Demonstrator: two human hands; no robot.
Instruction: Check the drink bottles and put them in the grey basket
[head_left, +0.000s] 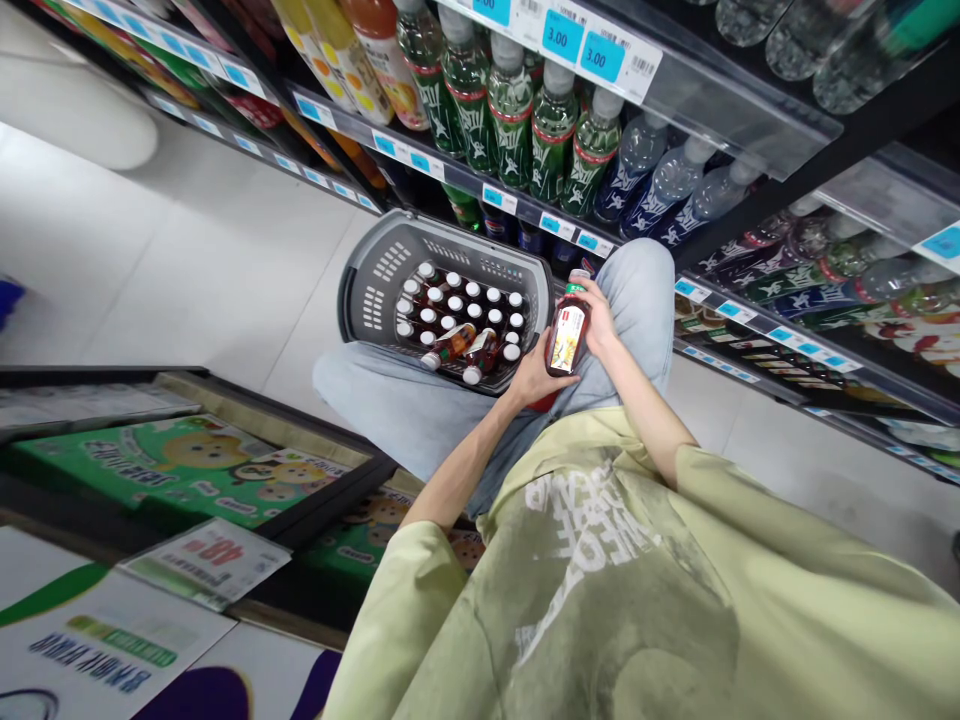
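Observation:
A drink bottle (568, 335) with dark reddish liquid, a pale label and a green band near its cap is held between both my hands, over my lap. My left hand (536, 372) grips it around the lower end. Around its upper side, near the cap, are the closed fingers of my right hand (598, 322). Just left of the bottle stands a grey shopping basket (375, 285). Inside are several white-capped dark bottles (454, 303) standing upright. Two more bottles, one of them this amber bottle (453, 345), lie tilted at the near side.
A drinks shelf runs across the back, with green bottles (510, 120), blue-labelled bottles (667, 185) and price tags (556, 225). At lower left stands a display of green cartons (187, 455) with a price card (206, 563). Pale floor tiles (217, 250) show left of the basket.

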